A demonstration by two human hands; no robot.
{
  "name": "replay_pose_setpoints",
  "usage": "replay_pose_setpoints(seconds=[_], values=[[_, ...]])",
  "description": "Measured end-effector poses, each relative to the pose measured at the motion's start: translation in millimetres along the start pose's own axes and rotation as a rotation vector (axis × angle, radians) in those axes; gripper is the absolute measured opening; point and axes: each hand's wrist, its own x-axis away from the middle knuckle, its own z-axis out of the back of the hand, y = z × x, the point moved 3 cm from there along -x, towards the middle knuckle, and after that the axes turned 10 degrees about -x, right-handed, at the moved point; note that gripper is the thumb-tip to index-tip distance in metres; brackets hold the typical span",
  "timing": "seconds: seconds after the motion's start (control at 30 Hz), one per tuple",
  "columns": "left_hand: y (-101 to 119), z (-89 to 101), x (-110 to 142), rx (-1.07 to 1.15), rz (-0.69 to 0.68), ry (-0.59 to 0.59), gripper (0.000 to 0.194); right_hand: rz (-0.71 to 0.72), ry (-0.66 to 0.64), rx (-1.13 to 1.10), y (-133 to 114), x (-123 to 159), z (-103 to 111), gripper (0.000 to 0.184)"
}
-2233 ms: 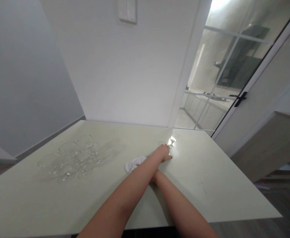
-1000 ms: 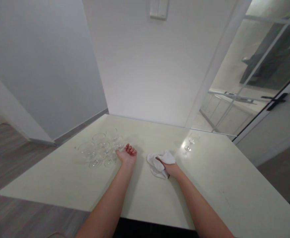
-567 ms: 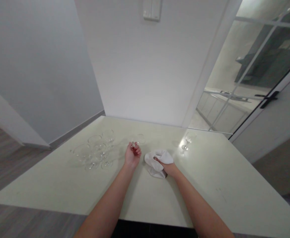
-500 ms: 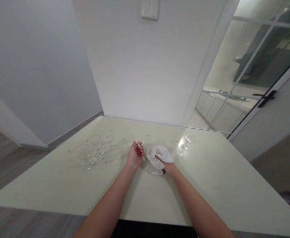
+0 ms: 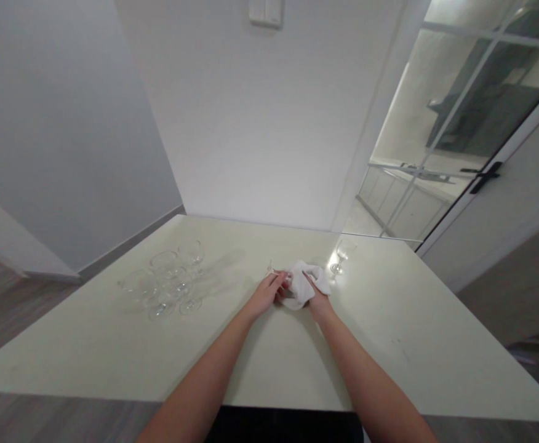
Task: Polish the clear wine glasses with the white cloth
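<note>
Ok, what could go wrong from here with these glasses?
The glass in the left hand could slip or crack if the white cloth in the right hand presses too hard. The lone glass stands near the right hand, so a wide swing might knock it. The bunched glasses stand close together, so bumping one could topple others.

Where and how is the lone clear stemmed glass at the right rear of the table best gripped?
I'd pinch the clear stemmed glass by its slim stem, between bowl and round foot, coming from the near right. It stands upright on that foot, leaving the stem reachable from the side, and the right hand with the crumpled white cloth is at its near left.
</note>
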Motion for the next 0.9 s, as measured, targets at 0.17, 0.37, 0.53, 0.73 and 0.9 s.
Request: replay_pose_setpoints(seconds=[0.17,0.37,0.53,0.73,0.9], values=[[2,21.1,-1,0.010,-0.042,0.293,0.065,-0.113,0.071,-0.066,-13,3,0,0.034],[16,25.4,7,-0.243,-0.252,0.198,0.033,-0.134,-0.021,0.066,-2,3,3,0.046],[14,22.1,5,-0.094,-0.180,0.257,0.012,0.044,0.119,0.200,-5,-1,11,0.049],[9,23.1,2,0.082,-0.085,0.318,0.010,0.225,0.191,0.347,-11,-3,15,0.048],[7,23.8,2,0.162,-0.063,0.332,0.013,0.296,0.156,0.414,-13,-2,14,0.047]])
